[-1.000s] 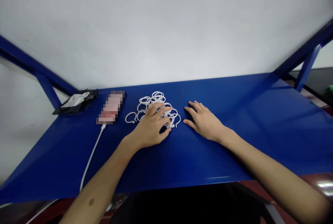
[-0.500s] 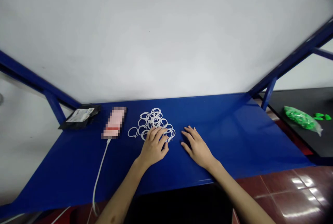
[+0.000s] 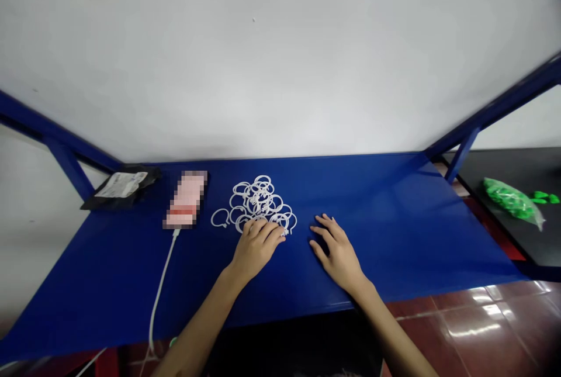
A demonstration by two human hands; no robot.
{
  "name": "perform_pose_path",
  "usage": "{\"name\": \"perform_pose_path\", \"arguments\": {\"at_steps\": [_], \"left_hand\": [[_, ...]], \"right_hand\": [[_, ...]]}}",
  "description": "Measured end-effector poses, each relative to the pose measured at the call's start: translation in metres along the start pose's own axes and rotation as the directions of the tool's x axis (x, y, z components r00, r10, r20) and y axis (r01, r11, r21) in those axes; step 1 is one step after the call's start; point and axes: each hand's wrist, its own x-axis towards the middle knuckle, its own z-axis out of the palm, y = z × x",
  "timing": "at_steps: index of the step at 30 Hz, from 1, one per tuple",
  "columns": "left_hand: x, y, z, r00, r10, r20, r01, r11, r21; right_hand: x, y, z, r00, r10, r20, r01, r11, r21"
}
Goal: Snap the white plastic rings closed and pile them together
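A loose heap of white open rings (image 3: 256, 199), each with a small knob-like end, lies on the blue table (image 3: 394, 219). My left hand (image 3: 256, 244) rests palm down at the heap's near edge, its fingers stretched over the closest rings; the thumb is hidden. One white ring (image 3: 220, 217) sits at the left side of the heap. To the right of the heap and apart from it, my right hand (image 3: 337, 251) lies on the tabletop with spread fingers, holding nothing.
A blurred pink phone-like object (image 3: 186, 199) with a white cable (image 3: 162, 286) lies left of the heap. Beyond it is a black package (image 3: 125, 186). Blue frame bars rise at both sides. On a dark table at right lies a bag of green pieces (image 3: 512, 200).
My left hand has drawn slightly back toward me, its fingers closer together and thumb now out of sight. My right hand has shifted slightly right. The camera view has moved a little.
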Motion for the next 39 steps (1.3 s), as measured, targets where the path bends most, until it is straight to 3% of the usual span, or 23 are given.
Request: {"name": "perform_pose_path", "arguments": {"at_steps": [8,13,17,20,23,25,29,34,39], "left_hand": [[0.0,-0.002,-0.001,1.0,-0.011,-0.022,0.01,0.999,-0.036],[-0.003,-0.003,0.001,0.992,-0.049,-0.115,0.041,0.997,-0.068],[0.006,0.0,0.0,0.975,-0.116,-0.188,0.074,0.973,-0.217],[0.023,0.008,-0.002,0.956,-0.229,-0.183,0.138,0.902,-0.409],[0.039,0.015,0.001,0.933,-0.352,-0.074,0.248,0.779,-0.576],[0.045,0.018,0.006,0.906,-0.423,-0.024,0.309,0.698,-0.646],[0.043,0.018,0.015,0.866,-0.501,0.006,0.35,0.597,-0.722],[0.037,0.02,0.013,0.831,-0.55,0.08,0.398,0.489,-0.776],[0.036,0.02,0.009,0.845,-0.531,0.056,0.364,0.496,-0.788]], "right_hand": [[0.0,0.0,0.0,1.0,0.012,-0.003,-0.012,1.0,0.008],[-0.002,0.0,0.001,1.0,0.013,0.003,-0.013,1.0,0.007],[0.006,-0.006,-0.008,1.0,0.028,-0.009,-0.028,0.998,0.058],[0.026,-0.014,-0.018,0.999,-0.035,-0.036,0.041,0.981,0.191],[0.05,-0.019,-0.02,0.983,-0.166,-0.072,0.18,0.936,0.302],[0.062,-0.019,-0.013,0.977,-0.184,-0.104,0.21,0.901,0.379],[0.065,-0.019,0.003,0.982,-0.075,-0.172,0.154,0.847,0.508],[0.054,-0.019,0.008,0.994,0.02,-0.108,0.05,0.789,0.612],[0.052,-0.017,0.007,0.996,0.014,-0.083,0.043,0.762,0.647]]}}
